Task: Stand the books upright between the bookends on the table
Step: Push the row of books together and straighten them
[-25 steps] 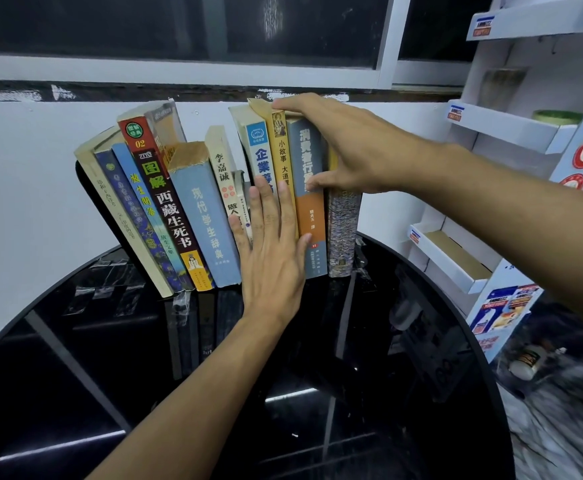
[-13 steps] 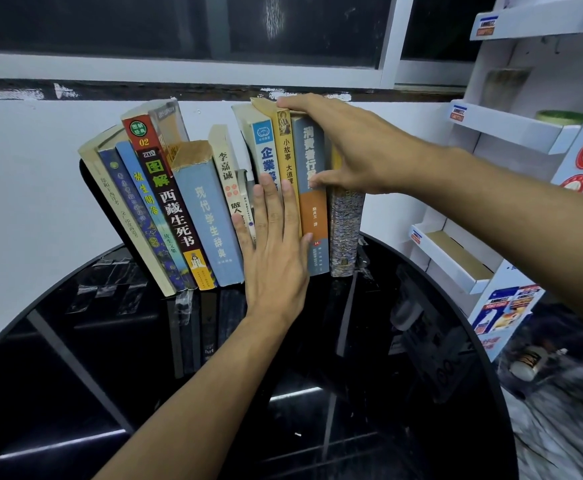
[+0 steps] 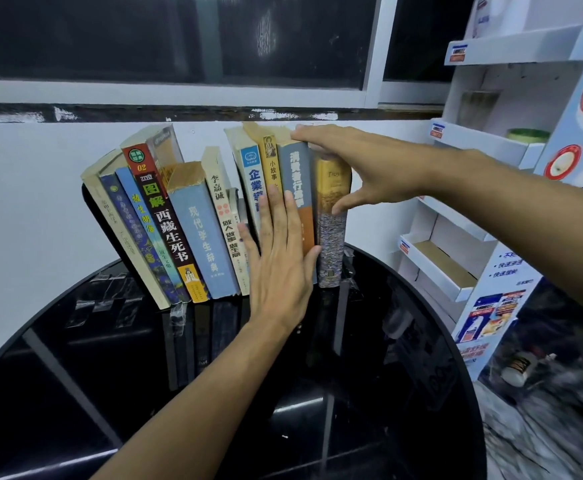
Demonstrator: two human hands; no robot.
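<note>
Pressing books [image 3: 200, 233] against the black bookend [image 3: 90, 213]: left grip [image 3: 279, 268] flat, right grip [image 3: 362, 171] spread open.

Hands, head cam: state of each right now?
Left hand: open, pressed flat against the spines of the books.
Right hand: open, fingers straight over the tops, thumb touching the rightmost book.

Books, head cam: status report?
Left hand flat on spines, right hand over tops of right books. Left books lean on black bookend, not yet upright. Nothing blocking.
</note>
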